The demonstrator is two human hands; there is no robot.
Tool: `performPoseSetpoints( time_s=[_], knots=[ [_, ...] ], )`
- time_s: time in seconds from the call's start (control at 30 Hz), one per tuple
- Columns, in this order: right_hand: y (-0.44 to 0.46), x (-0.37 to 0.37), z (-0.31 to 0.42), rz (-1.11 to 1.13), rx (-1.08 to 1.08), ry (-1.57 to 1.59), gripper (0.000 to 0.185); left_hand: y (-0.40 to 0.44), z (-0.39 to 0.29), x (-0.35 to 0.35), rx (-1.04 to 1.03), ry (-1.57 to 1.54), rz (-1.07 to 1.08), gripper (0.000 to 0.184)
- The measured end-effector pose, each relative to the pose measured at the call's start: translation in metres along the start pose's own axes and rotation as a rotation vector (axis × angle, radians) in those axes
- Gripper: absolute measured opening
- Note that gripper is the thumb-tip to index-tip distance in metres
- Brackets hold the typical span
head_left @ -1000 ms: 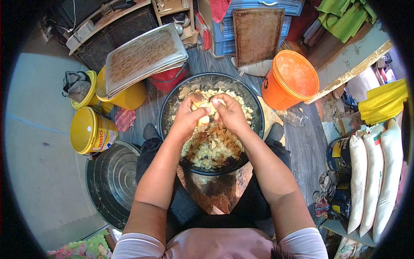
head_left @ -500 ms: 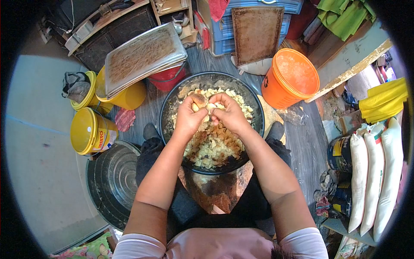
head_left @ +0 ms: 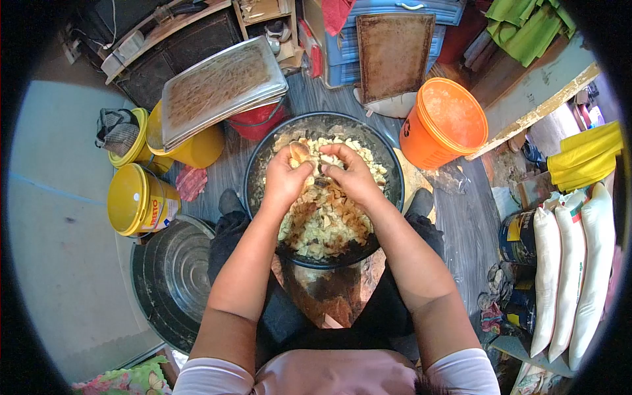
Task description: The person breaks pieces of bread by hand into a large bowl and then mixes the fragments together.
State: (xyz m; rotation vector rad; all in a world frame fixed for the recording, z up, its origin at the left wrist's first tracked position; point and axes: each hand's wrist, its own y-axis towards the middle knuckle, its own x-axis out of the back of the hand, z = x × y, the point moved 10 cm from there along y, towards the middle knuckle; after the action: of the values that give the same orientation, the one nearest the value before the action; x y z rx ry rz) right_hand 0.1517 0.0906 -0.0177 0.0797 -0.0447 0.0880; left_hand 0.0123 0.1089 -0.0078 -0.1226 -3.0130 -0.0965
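A piece of bread with a brown crust is gripped in my left hand, its fingers closed round it. Just to the right, my right hand hovers with thumb and index finger apart and a gap between them; I make out nothing held there. Both hands are above a wide black basin standing between my feet. Torn pale bread pieces fill it, with browner crust bits heaped in the middle.
Stacked baking trays rest on yellow and red buckets at the left. An orange bucket stands right of the basin. A large black lid or tub lies by my left leg. White filled sacks stand far right.
My hands have moved slightly apart. The right thumb and index finger, pinched at the bread before, have spread. The left hand keeps its bread piece.
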Motion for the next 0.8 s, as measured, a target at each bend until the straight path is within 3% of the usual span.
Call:
performPoseSetpoints(
  time_s=[0.1,0.2,0.33,0.4,0.53,0.6,0.7,0.8],
  knots=[
    [-0.001,0.0,0.011,0.011,0.009,0.173,0.038,-0.007,0.0,-0.013,0.11,0.141,0.155,0.025],
    [-0.005,-0.011,0.023,0.125,-0.013,0.074,0.041,-0.012,-0.012,-0.025,-0.013,0.211,0.252,0.029],
    [-0.003,-0.015,0.005,0.235,-0.067,0.018,0.037,-0.018,-0.019,-0.026,0.012,0.471,0.285,0.031],
    [-0.003,-0.01,0.012,0.197,0.002,0.15,0.026,-0.021,-0.034,-0.029,-0.106,0.386,0.282,0.033],
    [-0.005,-0.014,0.015,0.24,-0.052,0.355,0.022,-0.021,-0.029,-0.027,-0.105,0.205,0.271,0.032],
    [-0.006,-0.01,0.009,0.18,-0.132,0.276,0.02,-0.015,-0.015,-0.02,0.088,-0.088,0.253,0.027],
    [-0.003,0.001,0.009,0.076,-0.111,0.291,0.02,-0.008,-0.014,-0.007,0.086,-0.083,0.18,0.025],
    [-0.005,-0.002,0.018,0.119,-0.137,0.398,0.021,-0.011,-0.018,-0.009,0.053,-0.019,0.181,0.021]
  ],
)
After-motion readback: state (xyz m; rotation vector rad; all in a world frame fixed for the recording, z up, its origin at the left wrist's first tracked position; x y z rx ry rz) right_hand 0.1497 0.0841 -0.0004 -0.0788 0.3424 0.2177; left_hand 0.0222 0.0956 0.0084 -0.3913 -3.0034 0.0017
